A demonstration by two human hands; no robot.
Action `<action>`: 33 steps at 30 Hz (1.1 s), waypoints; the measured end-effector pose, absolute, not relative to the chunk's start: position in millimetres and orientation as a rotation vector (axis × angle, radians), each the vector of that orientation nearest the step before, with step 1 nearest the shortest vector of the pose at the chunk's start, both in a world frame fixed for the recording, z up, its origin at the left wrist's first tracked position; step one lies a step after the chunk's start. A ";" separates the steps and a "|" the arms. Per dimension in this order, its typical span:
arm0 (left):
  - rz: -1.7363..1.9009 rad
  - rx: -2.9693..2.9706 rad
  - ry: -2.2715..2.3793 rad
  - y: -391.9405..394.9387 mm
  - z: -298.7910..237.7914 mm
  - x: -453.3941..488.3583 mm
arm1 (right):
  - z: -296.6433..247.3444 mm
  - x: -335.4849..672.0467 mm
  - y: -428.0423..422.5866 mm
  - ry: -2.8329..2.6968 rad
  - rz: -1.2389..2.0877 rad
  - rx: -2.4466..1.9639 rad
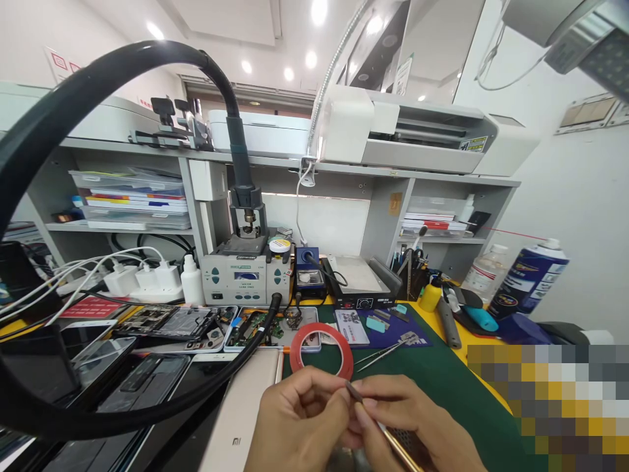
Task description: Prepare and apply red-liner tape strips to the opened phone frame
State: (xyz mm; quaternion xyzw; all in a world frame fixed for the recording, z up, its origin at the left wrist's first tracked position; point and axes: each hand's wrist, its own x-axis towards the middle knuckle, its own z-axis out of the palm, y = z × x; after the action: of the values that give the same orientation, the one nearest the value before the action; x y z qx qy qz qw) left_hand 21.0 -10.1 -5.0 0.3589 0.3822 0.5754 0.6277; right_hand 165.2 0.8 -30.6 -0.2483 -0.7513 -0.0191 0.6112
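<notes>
My left hand (299,419) is closed in a pinch at the lower middle, its fingertips meeting those of my right hand. Between them shows a small dark piece (352,392); I cannot tell whether it is separate or the tip of the tool. My right hand (422,416) grips a slim gold-coloured pen-like tool (397,448), which slants down to the right. Just behind the fingers a roll of red tape (297,351) lies on the green mat (442,387). A pair of tweezers (381,354) rests right of the roll.
A pale gold Xiaomi device (240,419) lies left of my hands. A thick black hose (132,426) loops over phones at left to the hot-air station (246,282). A blue spray can (531,278) stands at right. Blurred blocks cover the lower right corner.
</notes>
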 end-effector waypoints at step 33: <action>1.232 0.724 0.842 -7.2 -4.2 18.6 | -40.4 157.6 1.2 -1.602 0.012 -0.677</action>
State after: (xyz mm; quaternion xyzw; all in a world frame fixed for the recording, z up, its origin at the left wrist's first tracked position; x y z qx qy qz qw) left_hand 18.6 -7.2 -4.2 0.3219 0.3742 0.5480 0.6753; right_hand 157.6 1.2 -40.4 -0.2975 -0.7037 0.0055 0.6452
